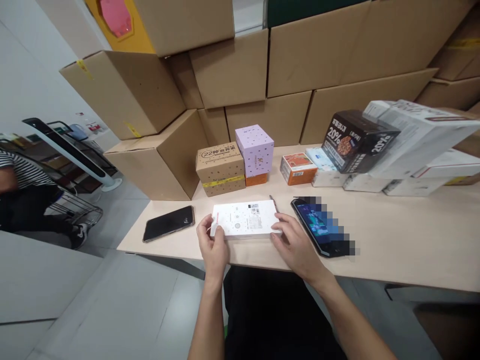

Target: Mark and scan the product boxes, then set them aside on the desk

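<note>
A flat white box (240, 217) with printed labels and small specks lies near the table's front edge, between my two hands. My left hand (213, 242) grips its left end, thumb on top and fingers around the side. At the right end, my right hand (292, 242) holds the box with thumb and fingers at its corner. Left of the box rests a dark smartphone (168, 223), screen up. Beside my right hand is a black handheld device (318, 227) with a lit screen, partly blurred out. A thin dark object (273, 198), perhaps a pen, shows behind the white box.
Behind stand a brown carton (220, 170), a lilac box (255, 150) and an orange box (299, 169). A black cereal-like box (356, 142) leans among white boxes (416, 132) at right. Large cardboard boxes (240, 70) wall the table's back. A seated person (22, 185) is far left.
</note>
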Demonstrator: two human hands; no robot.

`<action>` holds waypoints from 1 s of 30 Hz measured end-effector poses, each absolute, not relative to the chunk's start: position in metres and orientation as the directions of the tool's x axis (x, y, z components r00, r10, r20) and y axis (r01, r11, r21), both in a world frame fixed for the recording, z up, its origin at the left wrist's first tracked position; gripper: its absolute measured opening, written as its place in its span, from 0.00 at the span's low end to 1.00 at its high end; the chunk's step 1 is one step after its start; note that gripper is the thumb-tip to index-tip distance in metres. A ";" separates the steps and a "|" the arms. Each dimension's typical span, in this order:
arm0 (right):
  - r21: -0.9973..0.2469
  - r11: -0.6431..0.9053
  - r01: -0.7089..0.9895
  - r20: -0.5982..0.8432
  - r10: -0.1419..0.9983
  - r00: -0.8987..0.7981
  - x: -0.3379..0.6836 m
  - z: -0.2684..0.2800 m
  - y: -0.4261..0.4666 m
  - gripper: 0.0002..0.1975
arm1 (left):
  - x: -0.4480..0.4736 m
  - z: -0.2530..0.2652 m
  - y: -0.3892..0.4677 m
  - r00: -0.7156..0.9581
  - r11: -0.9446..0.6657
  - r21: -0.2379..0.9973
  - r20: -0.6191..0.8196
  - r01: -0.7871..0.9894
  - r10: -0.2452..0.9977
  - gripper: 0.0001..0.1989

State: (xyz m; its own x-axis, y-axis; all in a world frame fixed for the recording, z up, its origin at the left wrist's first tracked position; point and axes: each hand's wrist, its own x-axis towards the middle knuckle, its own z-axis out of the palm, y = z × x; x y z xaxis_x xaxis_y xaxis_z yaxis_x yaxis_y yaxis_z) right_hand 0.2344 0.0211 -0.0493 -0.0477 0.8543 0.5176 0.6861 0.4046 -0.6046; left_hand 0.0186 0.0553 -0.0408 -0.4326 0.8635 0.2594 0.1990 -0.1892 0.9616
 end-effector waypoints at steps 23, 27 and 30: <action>-0.662 0.453 0.597 0.616 0.783 0.089 0.228 -0.043 0.024 0.17 | -0.007 -0.052 0.059 -0.380 -0.362 0.910 0.413 0.202 0.828 0.36; -0.655 0.413 0.633 0.628 0.763 0.153 0.232 -0.043 0.029 0.15 | -0.008 -0.052 0.057 -0.380 -0.268 0.937 0.337 0.223 0.862 0.42; -0.520 0.245 0.818 0.596 0.791 0.142 0.233 -0.040 0.035 0.14 | -0.010 -0.051 0.057 -0.366 -0.209 0.949 0.286 0.237 0.886 0.43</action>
State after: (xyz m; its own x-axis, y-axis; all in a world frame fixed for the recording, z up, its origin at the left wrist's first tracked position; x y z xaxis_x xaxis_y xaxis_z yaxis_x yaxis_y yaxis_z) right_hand 0.2332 0.0352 -0.0403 0.1422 0.7905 0.5957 0.8180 0.2451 -0.5204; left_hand -0.0097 0.0567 -0.0509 -0.3656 0.8858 0.2860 0.2367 -0.2086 0.9489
